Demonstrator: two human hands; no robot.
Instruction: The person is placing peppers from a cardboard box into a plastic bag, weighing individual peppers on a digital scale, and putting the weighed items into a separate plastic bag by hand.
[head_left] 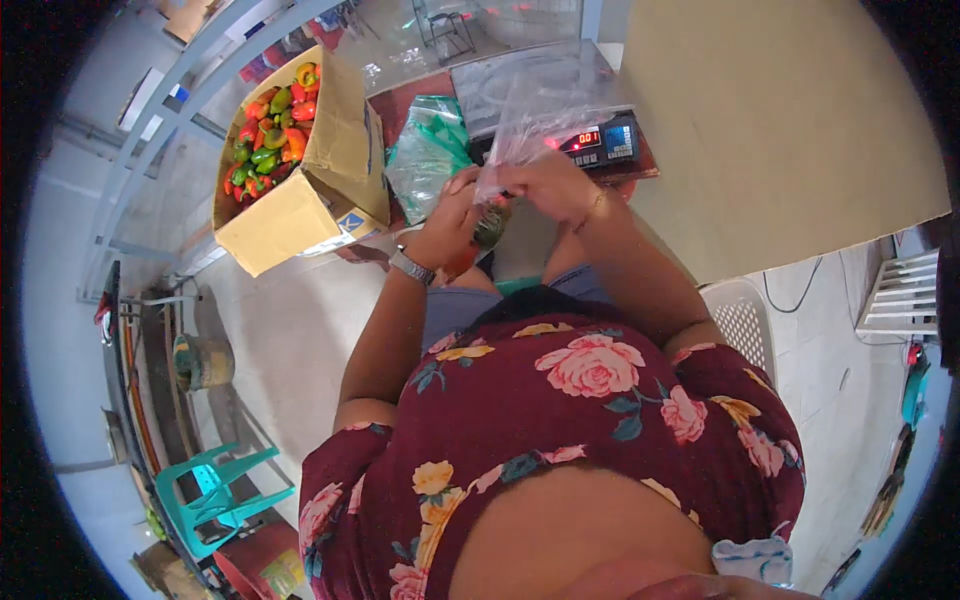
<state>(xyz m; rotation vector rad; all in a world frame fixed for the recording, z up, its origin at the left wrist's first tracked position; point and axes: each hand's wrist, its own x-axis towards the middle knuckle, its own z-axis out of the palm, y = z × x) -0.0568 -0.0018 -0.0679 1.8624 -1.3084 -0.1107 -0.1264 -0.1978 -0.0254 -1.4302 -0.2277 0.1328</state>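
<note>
Both my hands are closed on a transparent plastic bag [515,135], gathered at its neck in front of my lap. Below my fingers, its filled part shows dark green and red contents [490,226], probably peppers, partly hidden. My left hand [452,222], with a watch at the wrist, grips the neck from the left. From the right, my right hand [560,187] pinches the plastic, fingertips partly covered by it. The bag's loose upper end flares over a digital scale [610,142] with a lit red display. Left of it lies a green-and-white plastic bag [428,150].
An open cardboard box [345,140] of red, green and orange peppers [272,135] stands at the left. At the right is a large tan board [790,130]. A white perforated chair [742,318] is behind my right arm; a teal stool [215,490] stands at the lower left.
</note>
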